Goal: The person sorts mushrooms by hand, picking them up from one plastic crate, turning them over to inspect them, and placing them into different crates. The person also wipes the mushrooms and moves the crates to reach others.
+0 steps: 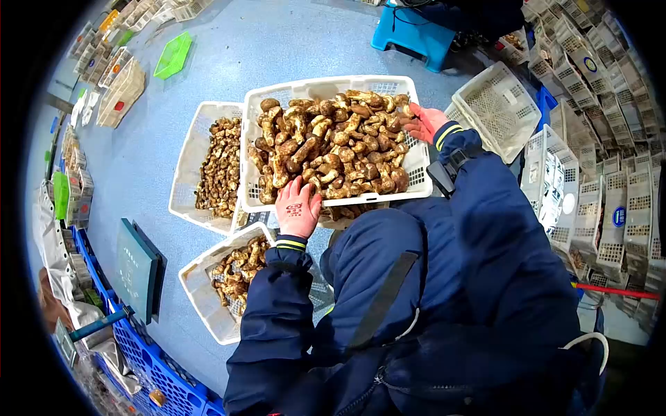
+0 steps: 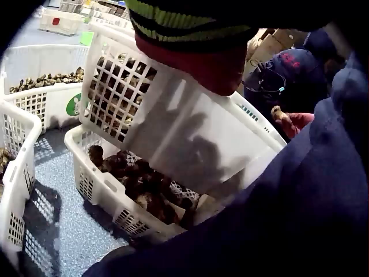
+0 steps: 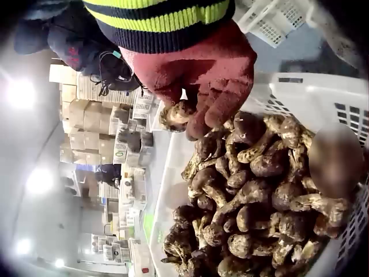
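A white crate (image 1: 333, 202) heaped with brown mushrooms (image 1: 340, 142) stands above the person's knees, propped over a lower crate (image 2: 109, 193) of mushrooms. The gloved left hand (image 1: 298, 208) lies over its near rim, fingers extended onto the nearest mushrooms; only its cuff side shows in the left wrist view (image 2: 199, 66). At the crate's right end is the gloved right hand (image 1: 425, 123). In the right wrist view, that hand (image 3: 199, 75) pinches one mushroom (image 3: 176, 116) between thumb and fingers, just above the heap (image 3: 248, 190).
Crates of smaller mushrooms stand at the left (image 1: 182, 187) and lower left (image 1: 208, 315). A green scale (image 1: 137, 267) is further left. Empty crates (image 1: 496, 111) and stacked baskets (image 1: 614, 201) line the right. A blue stool (image 1: 414, 35) stands beyond, beside another person.
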### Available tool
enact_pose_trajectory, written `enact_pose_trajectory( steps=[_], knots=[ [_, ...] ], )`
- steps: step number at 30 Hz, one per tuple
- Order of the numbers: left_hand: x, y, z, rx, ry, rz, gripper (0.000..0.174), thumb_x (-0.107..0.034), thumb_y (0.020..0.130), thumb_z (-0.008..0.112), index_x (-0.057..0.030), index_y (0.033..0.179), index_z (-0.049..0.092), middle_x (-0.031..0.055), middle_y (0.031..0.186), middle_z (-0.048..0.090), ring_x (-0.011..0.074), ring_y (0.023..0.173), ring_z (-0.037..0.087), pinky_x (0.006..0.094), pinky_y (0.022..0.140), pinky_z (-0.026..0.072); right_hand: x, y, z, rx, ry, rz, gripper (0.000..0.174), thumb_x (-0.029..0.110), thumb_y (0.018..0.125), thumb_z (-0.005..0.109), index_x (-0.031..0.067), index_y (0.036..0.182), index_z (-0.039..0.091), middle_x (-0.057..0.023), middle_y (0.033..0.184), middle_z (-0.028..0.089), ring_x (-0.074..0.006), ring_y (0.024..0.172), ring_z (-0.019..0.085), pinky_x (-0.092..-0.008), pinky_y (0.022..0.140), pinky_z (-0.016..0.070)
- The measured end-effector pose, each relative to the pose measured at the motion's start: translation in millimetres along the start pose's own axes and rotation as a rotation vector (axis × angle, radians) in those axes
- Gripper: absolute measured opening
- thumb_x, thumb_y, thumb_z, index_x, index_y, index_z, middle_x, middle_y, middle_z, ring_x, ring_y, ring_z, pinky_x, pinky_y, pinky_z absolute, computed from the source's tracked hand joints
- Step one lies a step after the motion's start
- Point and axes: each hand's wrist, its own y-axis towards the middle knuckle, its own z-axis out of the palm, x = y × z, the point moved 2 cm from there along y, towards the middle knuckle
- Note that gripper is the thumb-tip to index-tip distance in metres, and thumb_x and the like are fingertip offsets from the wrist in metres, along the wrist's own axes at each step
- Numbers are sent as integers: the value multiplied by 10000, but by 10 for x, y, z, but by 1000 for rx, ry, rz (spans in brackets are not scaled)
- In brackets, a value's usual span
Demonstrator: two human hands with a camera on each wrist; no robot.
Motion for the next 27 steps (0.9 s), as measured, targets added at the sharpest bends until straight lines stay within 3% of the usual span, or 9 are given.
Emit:
enact_pose_trajectory(
  steps=[5, 11, 12, 17, 19, 21, 23, 25, 27],
  knots=[
    [-12, 50, 7, -33, -142, -82, 347, -356, 851, 527, -93, 1073, 575, 136, 1172, 530, 277, 1095, 484, 389, 942, 350, 30, -153, 318, 27, -259, -45, 390, 341, 864, 569, 51, 1123, 536, -94, 894, 627, -134, 647, 590, -219, 535, 483],
    [-414, -106, 48, -60, -1370, -184, 423, -319, 904, 520, -33, 1212, 469, 62, 1086, 569, 160, 936, 568, 274, 764, 456, -504, -571, 1558, 704, -1035, -216, 356, 305, 834, 582, 32, 1062, 579, -80, 835, 634, -147, 706, 602, -269, 622, 475],
    [-399, -97, 27, 61, -1752, -467, 404, -303, 904, 519, -53, 1217, 463, 71, 1090, 572, 177, 948, 566, 308, 789, 458, -500, -699, 1699, 766, -1269, -522, 399, 317, 808, 592, 34, 1089, 570, -111, 895, 626, -193, 811, 594, -312, 708, 460],
    [-101, -394, 112, -39, -2094, -835, 427, -370, 860, 564, -92, 1174, 485, 62, 1092, 573, 213, 1020, 543, 384, 893, 424, -523, -812, 1762, 943, -1435, -166, 428, 351, 829, 552, 118, 1188, 542, -105, 955, 629, -214, 901, 583, -329, 799, 437],
    [18, -585, 20, -62, -2078, -819, 429, -392, 849, 573, -98, 1154, 502, 68, 1109, 564, 236, 1052, 518, 378, 899, 418, -551, -471, 1533, 718, -1363, -605, 389, 386, 824, 536, 132, 1112, 595, -101, 890, 644, -238, 824, 616, -346, 748, 471],
    [286, -956, 41, -163, -2092, -929, 384, -384, 852, 572, -93, 1100, 538, 82, 1132, 559, 234, 1045, 524, 382, 894, 426, -325, -206, 1231, 235, -1456, -660, 382, 381, 837, 512, 129, 1116, 583, -100, 935, 643, -245, 887, 614, -355, 783, 474],
    [869, -1503, 295, -83, -2591, -559, 379, -405, 853, 559, -84, 1055, 566, 94, 1137, 563, 238, 1060, 520, 397, 881, 441, -53, -89, 973, -231, -1848, -585, 379, 343, 845, 503, 119, 1148, 542, -90, 1021, 623, -229, 928, 605, -351, 823, 468],
    [856, -1823, -63, -541, -2170, -1360, 459, -477, 843, 516, -59, 1023, 571, 90, 997, 620, 233, 963, 575, 372, 840, 461, -29, 164, 604, -352, -2124, -424, 363, 298, 848, 494, 108, 1157, 500, -94, 1089, 594, -230, 953, 599, -348, 835, 469],
    [995, -2213, -12, -551, -2179, -1584, 539, -517, 835, 481, -50, 1096, 545, 104, 1069, 598, 253, 1009, 556, 403, 866, 453, -65, 195, 529, -364, -2122, -345, 311, 244, 853, 463, 90, 1121, 493, -121, 1103, 579, -245, 951, 600, -358, 810, 485]
  ],
)
